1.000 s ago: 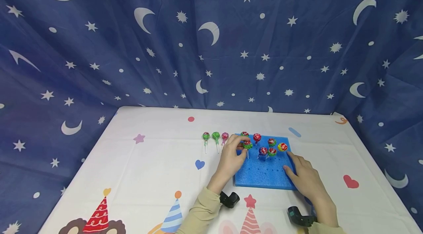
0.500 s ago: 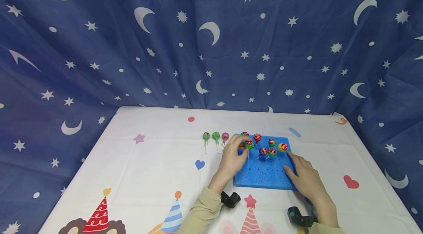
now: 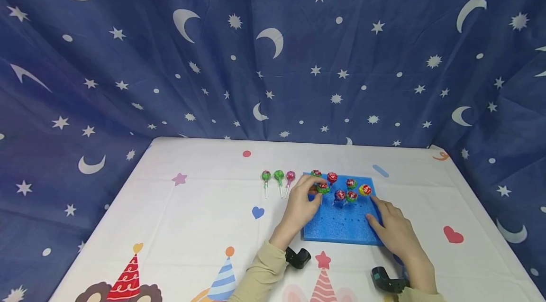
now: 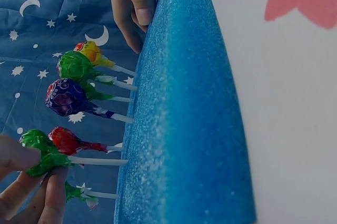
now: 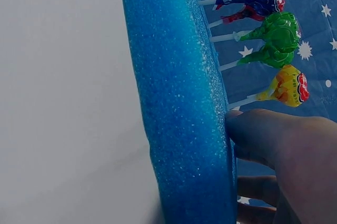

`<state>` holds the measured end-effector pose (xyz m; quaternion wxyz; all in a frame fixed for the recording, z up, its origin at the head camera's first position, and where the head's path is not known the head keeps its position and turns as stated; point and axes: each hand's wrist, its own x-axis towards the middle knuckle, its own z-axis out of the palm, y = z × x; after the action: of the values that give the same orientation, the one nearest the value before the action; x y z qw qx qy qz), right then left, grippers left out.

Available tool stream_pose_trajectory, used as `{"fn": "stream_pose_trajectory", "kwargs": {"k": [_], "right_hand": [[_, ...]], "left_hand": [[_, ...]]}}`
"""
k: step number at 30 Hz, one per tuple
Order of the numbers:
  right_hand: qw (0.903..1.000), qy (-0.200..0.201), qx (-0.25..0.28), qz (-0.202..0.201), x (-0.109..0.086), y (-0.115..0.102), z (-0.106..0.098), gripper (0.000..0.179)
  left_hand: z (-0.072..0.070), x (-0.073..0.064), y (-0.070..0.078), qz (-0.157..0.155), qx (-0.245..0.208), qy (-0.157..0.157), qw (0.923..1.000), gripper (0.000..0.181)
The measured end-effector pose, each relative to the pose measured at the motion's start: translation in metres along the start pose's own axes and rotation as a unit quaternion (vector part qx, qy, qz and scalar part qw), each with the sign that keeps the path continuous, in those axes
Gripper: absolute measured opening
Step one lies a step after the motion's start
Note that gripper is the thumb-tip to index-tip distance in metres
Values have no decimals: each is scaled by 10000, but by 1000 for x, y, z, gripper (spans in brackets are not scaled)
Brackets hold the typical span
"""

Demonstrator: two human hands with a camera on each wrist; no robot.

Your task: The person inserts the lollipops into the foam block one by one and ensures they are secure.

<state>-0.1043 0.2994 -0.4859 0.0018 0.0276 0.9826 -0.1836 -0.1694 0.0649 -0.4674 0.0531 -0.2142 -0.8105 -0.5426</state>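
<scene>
My left hand (image 3: pixel 300 205) pinches a green-wrapped lollipop (image 3: pixel 323 188) by its candy end, over the left part of a blue foam block (image 3: pixel 337 228). In the left wrist view, the white stick of this lollipop (image 4: pixel 39 153) points at the block, its tip right at the surface. Several lollipops stand in the block by their sticks, among them a purple one (image 4: pixel 66 97), a red one (image 3: pixel 332 178) and a yellow one (image 3: pixel 365 190). My right hand (image 3: pixel 395 231) rests on the block's right edge, fingers fairly straight, thumb on top near the yellow lollipop (image 5: pixel 289 86).
Left of the block lie two green lollipops (image 3: pixel 278 176) and a pink one (image 3: pixel 290 176) on the white printed tablecloth (image 3: pixel 204 212). Small holes dot the block's front half. A blue curtain (image 3: pixel 239 84) with moons and stars hangs behind the table.
My left hand has shifted slightly right and lowered the green lollipop toward the block; less of its stick shows in the head view. The right hand has stayed in place.
</scene>
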Motion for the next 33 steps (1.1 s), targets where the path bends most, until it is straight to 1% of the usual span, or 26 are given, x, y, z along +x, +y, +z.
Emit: {"fn": "stream_pose_trajectory", "kwargs": {"k": [3, 11, 14, 18, 21, 28, 33], "right_hand": [[10000, -4, 1, -7, 0, -1, 0, 64], [10000, -26, -20, 4, 1, -1, -1, 64], [10000, -32, -21, -3, 1, -1, -1, 64], [10000, -40, -15, -19, 1, -2, -1, 64], [10000, -42, -19, -28, 1, -2, -1, 64], [10000, -62, -13, -7, 0, -1, -1, 64], [10000, -59, -19, -5, 0, -2, -1, 63]], "left_hand": [[-2, 0, 0, -66, 20, -56, 10000, 30], [-3, -2, -1, 25, 54, -96, 9999, 28], [-3, -3, -2, -23, 161, -175, 9997, 26], [-2, -4, -3, 36, 321, -279, 9991, 23], [-1, -5, -4, 82, 351, -278, 9990, 22], [0, -5, -4, -48, 505, -226, 9985, 23], [0, -6, -4, -13, 525, -249, 9983, 25]]}}
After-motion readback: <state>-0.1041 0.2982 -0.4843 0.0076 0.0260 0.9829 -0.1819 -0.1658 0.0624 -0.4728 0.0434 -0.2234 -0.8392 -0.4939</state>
